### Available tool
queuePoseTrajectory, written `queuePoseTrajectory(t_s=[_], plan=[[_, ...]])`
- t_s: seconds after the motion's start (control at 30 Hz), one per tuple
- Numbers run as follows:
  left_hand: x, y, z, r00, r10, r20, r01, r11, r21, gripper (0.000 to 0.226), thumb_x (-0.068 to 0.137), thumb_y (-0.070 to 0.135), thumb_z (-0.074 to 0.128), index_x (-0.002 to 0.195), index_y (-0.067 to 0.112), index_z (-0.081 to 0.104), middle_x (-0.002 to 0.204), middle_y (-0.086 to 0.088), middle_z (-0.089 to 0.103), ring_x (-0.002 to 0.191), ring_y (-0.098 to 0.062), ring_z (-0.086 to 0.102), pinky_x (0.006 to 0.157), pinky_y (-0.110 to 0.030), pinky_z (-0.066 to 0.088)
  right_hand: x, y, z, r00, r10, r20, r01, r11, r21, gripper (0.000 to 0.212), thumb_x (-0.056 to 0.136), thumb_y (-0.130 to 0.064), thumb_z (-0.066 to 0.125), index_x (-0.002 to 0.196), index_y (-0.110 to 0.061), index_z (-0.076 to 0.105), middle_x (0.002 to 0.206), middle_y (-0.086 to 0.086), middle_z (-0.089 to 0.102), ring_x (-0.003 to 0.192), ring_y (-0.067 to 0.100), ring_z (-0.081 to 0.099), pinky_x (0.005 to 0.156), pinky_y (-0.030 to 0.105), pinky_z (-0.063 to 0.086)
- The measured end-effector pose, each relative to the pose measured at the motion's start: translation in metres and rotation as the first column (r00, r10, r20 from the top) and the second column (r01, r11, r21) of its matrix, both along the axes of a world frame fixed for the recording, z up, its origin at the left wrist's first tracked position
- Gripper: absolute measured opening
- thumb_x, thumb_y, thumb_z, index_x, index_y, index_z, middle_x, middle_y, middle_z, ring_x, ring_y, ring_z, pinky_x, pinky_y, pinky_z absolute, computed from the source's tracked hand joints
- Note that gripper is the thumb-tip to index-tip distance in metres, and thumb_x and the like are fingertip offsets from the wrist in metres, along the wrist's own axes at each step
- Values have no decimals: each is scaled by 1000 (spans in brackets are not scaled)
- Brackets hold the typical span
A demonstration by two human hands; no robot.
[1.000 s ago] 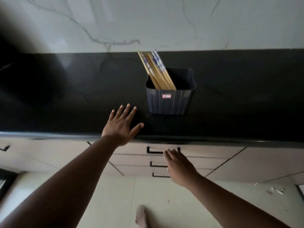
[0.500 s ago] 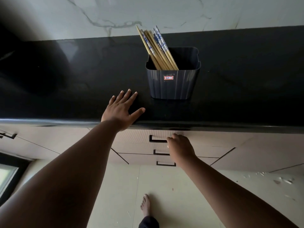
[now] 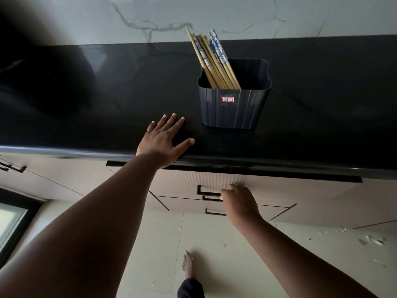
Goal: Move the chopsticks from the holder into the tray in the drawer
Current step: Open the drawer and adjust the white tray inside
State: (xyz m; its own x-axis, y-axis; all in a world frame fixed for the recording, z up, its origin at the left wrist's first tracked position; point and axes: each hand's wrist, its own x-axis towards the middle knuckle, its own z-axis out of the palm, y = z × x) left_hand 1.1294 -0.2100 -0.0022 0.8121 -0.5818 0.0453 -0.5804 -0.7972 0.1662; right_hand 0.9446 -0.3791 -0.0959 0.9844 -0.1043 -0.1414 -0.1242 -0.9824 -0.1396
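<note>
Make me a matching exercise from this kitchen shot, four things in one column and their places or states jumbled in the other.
1. chopsticks
2. holder
3. left hand
4. right hand

A. flat on the countertop, fingers spread
B. curled at the top drawer handle
C. leaning inside the dark tub
D. standing on the black counter, small label on its front

Pairs: 1-C, 2-D, 3-A, 4-B

Both bare forearms reach forward. The left hand lies flat, palm down, on the front edge of the bench, its fingers straight and close together, the thumb spread out to the right. The right hand sits lower, knuckles up, its fingers curled over the drawer handle. One bare foot stands on the floor below.
</note>
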Motion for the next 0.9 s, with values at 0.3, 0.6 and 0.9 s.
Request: queuePoseTrajectory(t_s=[0.3,0.6,0.9], plan=[[0,-2,-1,1000,13,-1,-13,1000,5,85,80,82,17,152,37,14,162,8,8,149,-12,0,121,-37,1,-57,24,11,1000,13,13,-14,991,136,23,47,3,77,64,-12,72,59,6,63,56,28,63,54,26,51],[-1,-2,-1,1000,8,13,-8,1000,18,82,83,80,19,152,37,13,162,7,8,149,-13,1,121,-37,1,-131,59,12,995,90,53,-96,987,131,25,31,-5,77,52,-16,70,49,-1,58,45,15,59,51,17,50],[-8,-5,-2,997,50,55,-55,994,96,81,86,77,14,153,32,6,163,1,5,149,-20,1,121,-42,3,-158,65,18,991,137,6,-135,965,224,28,41,-31,92,56,-24,70,51,-9,60,44,8,59,46,13,46]])
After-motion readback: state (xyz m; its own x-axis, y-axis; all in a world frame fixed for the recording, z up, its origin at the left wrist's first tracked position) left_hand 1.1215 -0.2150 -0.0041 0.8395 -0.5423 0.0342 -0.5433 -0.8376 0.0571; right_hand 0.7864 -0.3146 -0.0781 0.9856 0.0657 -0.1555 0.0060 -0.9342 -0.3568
